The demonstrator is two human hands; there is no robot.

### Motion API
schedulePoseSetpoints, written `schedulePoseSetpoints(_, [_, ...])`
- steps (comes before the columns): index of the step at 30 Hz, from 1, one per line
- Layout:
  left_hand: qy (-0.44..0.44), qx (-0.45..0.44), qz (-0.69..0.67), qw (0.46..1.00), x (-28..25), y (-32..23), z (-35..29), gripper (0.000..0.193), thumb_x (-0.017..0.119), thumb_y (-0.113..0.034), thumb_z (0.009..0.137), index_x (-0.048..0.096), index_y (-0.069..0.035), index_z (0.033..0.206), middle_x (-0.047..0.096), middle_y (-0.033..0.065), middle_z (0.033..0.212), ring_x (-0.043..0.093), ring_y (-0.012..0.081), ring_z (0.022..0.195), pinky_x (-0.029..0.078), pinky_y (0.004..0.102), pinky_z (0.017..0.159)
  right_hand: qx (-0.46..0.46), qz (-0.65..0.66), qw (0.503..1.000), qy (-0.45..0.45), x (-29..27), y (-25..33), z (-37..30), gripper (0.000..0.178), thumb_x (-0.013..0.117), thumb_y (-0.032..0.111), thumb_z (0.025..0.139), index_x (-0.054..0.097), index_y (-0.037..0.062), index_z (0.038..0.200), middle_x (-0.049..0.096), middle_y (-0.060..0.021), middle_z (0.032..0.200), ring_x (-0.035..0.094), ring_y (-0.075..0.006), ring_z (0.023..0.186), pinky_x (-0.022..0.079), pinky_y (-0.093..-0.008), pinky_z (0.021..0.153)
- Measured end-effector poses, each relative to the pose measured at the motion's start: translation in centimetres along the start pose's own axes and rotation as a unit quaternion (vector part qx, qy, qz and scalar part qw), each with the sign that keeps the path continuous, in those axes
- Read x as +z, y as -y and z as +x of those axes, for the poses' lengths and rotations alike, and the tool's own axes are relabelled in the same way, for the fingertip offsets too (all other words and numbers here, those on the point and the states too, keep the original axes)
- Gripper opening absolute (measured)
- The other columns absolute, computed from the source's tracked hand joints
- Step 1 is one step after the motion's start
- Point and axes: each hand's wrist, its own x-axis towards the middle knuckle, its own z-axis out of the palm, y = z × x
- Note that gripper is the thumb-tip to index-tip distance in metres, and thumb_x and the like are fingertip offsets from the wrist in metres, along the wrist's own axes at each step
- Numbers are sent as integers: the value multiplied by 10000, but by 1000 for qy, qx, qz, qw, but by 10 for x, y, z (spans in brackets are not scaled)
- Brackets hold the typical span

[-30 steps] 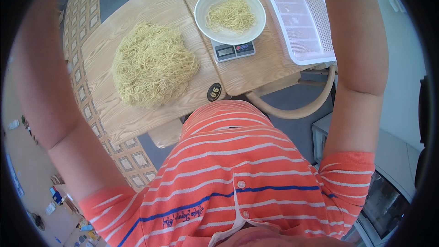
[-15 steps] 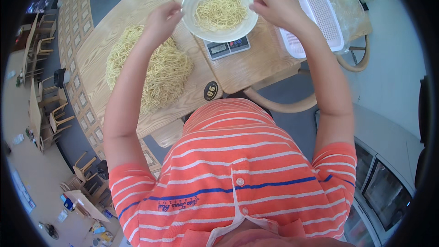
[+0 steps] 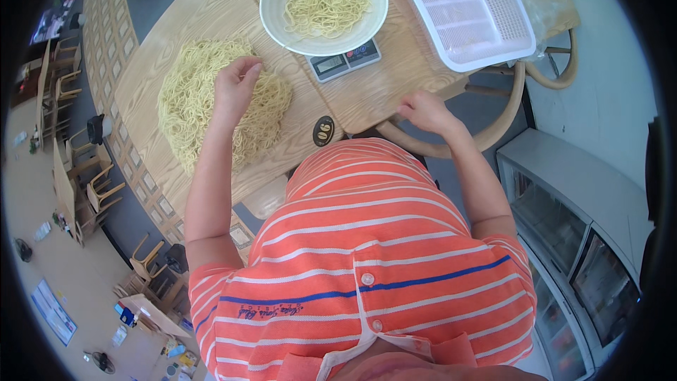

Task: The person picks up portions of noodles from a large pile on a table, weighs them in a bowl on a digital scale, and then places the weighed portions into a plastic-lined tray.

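A large white bowl (image 3: 271,25) holding pale yellow noodles (image 3: 330,1) rests on a small kitchen scale (image 3: 342,63) at the far middle of the table. To its left, a big heap of noodles (image 3: 190,99) lies straight on the wood. My left hand (image 3: 238,86) hovers over the heap's right part, thumb and fingers drawn together, no noodles showing in them. Loosely closed, my right hand (image 3: 426,111) is by the table's near edge, right of the scale. Nothing shows in its curled fingers. Neither hand touches the bowl.
A white perforated plastic basket (image 3: 451,60) stands at the far right of the table (image 3: 402,74). A dark oval table tag (image 3: 324,130) sits near the front edge. A curved wooden chair back (image 3: 493,134) rises close to my right arm. A glass-door cabinet (image 3: 546,201) stands further right.
Both hands have left the bowl's rim. My left hand came nearer and left over the noodle heap; my right hand dropped back to the near table edge. The bowl stays on the scale.
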Motion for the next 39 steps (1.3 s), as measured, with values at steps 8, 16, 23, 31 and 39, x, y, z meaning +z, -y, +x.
schedulePoseSetpoints(8, [33, -37, 6, 999, 34, 3, 9, 260, 672, -73, 831, 623, 15, 1071, 661, 64, 943, 606, 131, 881, 490, 263, 774, 2, -2, 1000, -27, 13, -12, 3, 252, 571, 282, 838, 664, 56, 779, 642, -155, 751, 623, -338, 755, 481, -438, 668])
schedulePoseSetpoints(16, [-7, -75, -37, 996, 65, 8, 13, 290, 687, -97, 819, 620, 12, 1079, 641, 73, 971, 579, 145, 892, 475, 276, 785, 7, -6, 1000, -9, 22, -6, 6, 255, 562, 274, 839, 666, 55, 760, 654, -166, 786, 629, -346, 780, 487, -450, 698])
schedulePoseSetpoints(23, [42, -9, 27, 999, 35, -10, -5, 174, 595, -166, 905, 639, -2, 944, 587, 9, 736, 535, 105, 711, 439, 264, 662, -99, 74, 988, -96, 14, 16, 5, 212, 556, 250, 859, 649, 60, 839, 653, -158, 806, 627, -347, 766, 485, -438, 669])
schedulePoseSetpoints(31, [72, 128, 140, 979, 20, -87, -24, 196, 541, -203, 910, 614, -29, 961, 621, 212, 776, 608, 357, 702, 474, 418, 653, -257, -21, 954, -150, -27, 148, 62, 206, 543, 246, 898, 641, 85, 980, 653, -152, 821, 629, -363, 762, 490, -446, 628])
schedulePoseSetpoints(39, [-138, -94, 142, 976, -84, -40, -39, 249, 556, -225, 907, 635, -13, 1011, 628, 138, 747, 577, 204, 669, 460, 356, 635, -284, -37, 905, -313, -88, 130, 90, 238, 524, 247, 904, 620, 46, 988, 662, -155, 759, 657, -306, 748, 508, -441, 633])
